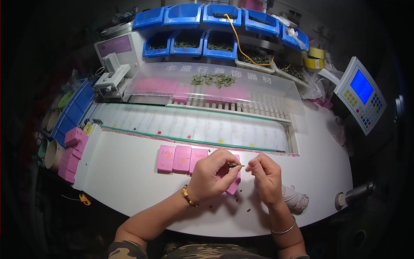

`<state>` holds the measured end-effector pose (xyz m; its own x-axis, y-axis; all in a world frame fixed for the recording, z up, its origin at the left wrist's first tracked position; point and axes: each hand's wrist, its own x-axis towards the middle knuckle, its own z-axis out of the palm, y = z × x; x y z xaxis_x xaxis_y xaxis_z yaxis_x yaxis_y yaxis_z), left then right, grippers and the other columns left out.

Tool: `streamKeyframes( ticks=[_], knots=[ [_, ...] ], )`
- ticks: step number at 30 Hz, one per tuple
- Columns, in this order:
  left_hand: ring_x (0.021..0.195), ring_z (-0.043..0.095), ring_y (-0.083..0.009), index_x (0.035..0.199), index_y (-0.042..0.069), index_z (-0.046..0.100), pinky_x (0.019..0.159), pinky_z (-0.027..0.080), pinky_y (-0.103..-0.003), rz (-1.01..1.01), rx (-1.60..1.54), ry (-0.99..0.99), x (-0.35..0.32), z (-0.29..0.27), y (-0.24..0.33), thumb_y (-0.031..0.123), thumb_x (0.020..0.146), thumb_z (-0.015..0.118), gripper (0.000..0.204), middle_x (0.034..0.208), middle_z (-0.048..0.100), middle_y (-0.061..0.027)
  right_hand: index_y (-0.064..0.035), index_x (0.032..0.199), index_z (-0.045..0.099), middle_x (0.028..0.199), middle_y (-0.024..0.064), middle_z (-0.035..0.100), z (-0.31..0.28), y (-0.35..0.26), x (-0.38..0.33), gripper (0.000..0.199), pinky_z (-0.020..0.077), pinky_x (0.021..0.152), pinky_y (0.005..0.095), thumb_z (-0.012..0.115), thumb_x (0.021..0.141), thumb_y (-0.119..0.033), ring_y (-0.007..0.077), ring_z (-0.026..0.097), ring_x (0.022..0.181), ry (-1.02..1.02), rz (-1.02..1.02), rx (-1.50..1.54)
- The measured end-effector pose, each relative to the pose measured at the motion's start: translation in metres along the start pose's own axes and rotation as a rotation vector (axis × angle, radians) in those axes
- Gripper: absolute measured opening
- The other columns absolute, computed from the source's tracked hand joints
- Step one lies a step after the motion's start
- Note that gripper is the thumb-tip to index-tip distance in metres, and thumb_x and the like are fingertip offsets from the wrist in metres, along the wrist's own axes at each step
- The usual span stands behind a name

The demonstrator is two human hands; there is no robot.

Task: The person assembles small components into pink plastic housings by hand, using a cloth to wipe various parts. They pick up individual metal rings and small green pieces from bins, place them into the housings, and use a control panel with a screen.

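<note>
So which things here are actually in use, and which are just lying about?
In use:
left hand
right hand
thin dark pin held between them
pink blocks
small dark bits

Lying about:
blue bins
tape rolls
keypad screen
grey cloth

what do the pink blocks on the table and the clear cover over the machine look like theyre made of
Pink rectangular blocks: matte, soft-edged, probably foam or rubbery plastic; no shine. Clear curved cover: likely acrylic or similar plastic sheet, glossy, with pink and green items showing through.
</note>
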<state>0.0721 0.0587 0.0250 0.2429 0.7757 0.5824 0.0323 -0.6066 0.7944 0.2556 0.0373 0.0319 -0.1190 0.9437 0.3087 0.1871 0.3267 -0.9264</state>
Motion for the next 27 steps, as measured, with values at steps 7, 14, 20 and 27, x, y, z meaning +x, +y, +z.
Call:
streamKeyframes(
  ticks=[7,14,20,27],
  knots=[
    [0.072,0.064,-0.0189,0.096,0.002,0.063,0.062,0.051,-0.027,0.154,0.144,-0.011,-0.0001,-0.0016,-0.0008,-0.002,0.08,0.072,0.019,0.085,0.062,-0.0102,0.0006,0.095,0.061,0.08,-0.0018,0.057,0.0024,-0.0007,-0.0004,0.016,0.0389,0.063,0.0198,0.057,0.1,-0.014,0.0038,0.046,0.071,-0.133,0.172,0.261],
    [0.074,0.065,-0.0148,0.105,0.001,0.061,0.063,0.053,-0.026,0.114,0.116,0.006,-0.0015,-0.0007,-0.0001,0.0,0.081,0.073,0.027,0.095,0.063,-0.011,-0.0004,0.096,0.062,0.083,-0.0016,0.058,0.0022,-0.0039,0.0003,0.015,0.04,0.066,0.0194,0.057,0.099,-0.014,0.0042,0.047,0.074,-0.097,0.202,0.349],
    [0.07,0.064,-0.0151,0.106,0.002,0.062,0.061,0.053,-0.026,-0.072,0.057,0.032,-0.0018,0.0003,0.0001,0.009,0.08,0.077,0.031,0.094,0.063,-0.0103,-0.0003,0.097,0.062,0.09,-0.0007,0.059,0.0048,-0.0016,0.0016,0.01,0.0417,0.072,0.0199,0.058,0.098,-0.01,0.0044,0.049,0.079,0.001,0.155,0.413],
    [0.072,0.064,-0.0105,0.097,-0.001,0.062,0.062,0.053,-0.023,-0.159,-0.088,0.017,-0.0041,-0.0003,-0.0018,0.004,0.083,0.073,0.018,0.093,0.063,-0.0082,-0.0015,0.098,0.062,0.091,-0.0008,0.059,0.0034,0.003,0.0009,0.007,0.041,0.072,0.0189,0.06,0.097,-0.008,0.0037,0.049,0.08,-0.019,0.098,0.291]
  ],
)
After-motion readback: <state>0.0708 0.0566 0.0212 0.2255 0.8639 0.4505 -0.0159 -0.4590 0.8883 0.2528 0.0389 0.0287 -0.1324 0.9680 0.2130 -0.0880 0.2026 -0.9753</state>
